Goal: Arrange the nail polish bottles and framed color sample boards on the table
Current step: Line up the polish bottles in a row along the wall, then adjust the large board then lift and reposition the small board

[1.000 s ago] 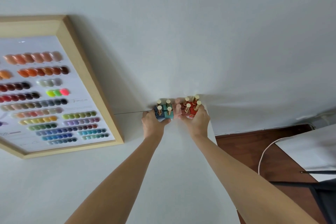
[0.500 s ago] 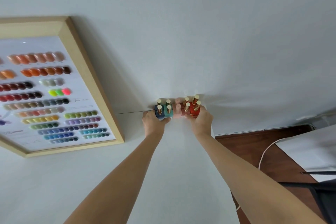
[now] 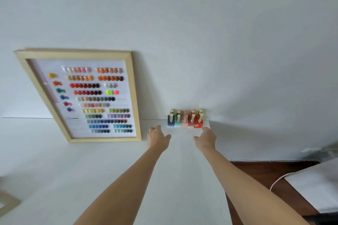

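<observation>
Several nail polish bottles (image 3: pixel 185 121) with gold caps stand in a tight block against the wall at the far right corner of the white table (image 3: pixel 102 166); blue and teal ones on the left, pink in the middle, red on the right. My left hand (image 3: pixel 157 138) and my right hand (image 3: pixel 205 138) hover just in front of the block, fingers spread, touching nothing. A wood-framed color sample board (image 3: pixel 87 97) leans against the wall to the left of the bottles.
The table's right edge runs close beside my right arm, with dark wooden floor (image 3: pixel 259 173) and a white cable (image 3: pixel 278 181) below. The corner of another wooden frame (image 3: pixel 7 204) shows at the lower left. A white surface (image 3: pixel 318 186) lies at the far right.
Both hands have let go of the bottles and drawn back toward me. The bottles now stand as one joined block. The view has shifted, showing more of the framed board.
</observation>
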A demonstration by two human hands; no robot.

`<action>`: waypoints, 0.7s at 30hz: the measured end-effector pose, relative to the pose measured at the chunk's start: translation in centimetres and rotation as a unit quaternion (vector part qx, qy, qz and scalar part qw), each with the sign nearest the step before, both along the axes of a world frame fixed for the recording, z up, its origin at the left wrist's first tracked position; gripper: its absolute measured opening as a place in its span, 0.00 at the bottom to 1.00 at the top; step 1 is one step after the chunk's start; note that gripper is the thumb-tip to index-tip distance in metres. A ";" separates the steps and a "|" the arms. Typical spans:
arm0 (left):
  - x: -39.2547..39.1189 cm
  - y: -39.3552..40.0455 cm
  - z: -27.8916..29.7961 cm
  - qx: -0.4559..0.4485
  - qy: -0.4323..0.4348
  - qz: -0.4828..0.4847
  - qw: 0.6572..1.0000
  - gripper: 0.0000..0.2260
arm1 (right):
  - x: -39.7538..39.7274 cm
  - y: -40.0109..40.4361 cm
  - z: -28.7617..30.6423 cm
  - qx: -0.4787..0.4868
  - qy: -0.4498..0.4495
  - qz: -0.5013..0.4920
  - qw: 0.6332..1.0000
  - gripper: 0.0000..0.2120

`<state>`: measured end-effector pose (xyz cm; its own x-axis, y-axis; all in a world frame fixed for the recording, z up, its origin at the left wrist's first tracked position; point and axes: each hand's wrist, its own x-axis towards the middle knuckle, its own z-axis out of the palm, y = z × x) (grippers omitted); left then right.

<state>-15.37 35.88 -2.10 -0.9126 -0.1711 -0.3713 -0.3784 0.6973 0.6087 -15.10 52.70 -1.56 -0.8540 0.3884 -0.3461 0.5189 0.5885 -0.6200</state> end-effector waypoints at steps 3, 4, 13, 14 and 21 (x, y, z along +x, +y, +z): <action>2.7 -1.7 2.1 0.027 0.016 0.008 0.999 0.27 | 1.8 -1.3 2.1 -0.026 0.023 0.034 0.999 0.22; 3.7 -2.4 2.6 0.034 0.023 0.015 0.999 0.27 | 2.4 -1.8 2.7 -0.037 0.029 0.043 0.998 0.22; 12.9 -12.1 6.5 0.042 0.061 0.123 0.990 0.26 | 6.6 -8.9 7.0 -0.038 0.058 0.182 0.981 0.24; 14.1 -13.7 6.9 0.039 0.064 0.138 0.988 0.27 | 7.0 -10.2 7.5 -0.033 0.061 0.198 0.978 0.25; 21.8 -25.1 8.0 0.023 0.092 0.236 0.967 0.26 | 11.5 -21.0 8.8 -0.039 0.075 0.281 0.956 0.25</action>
<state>6.47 10.73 5.90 -0.7884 -0.5719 -0.2264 -0.5296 0.4438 0.7229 -3.62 31.72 7.21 -0.9626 -0.1679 -0.2124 0.0367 0.6965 -0.7167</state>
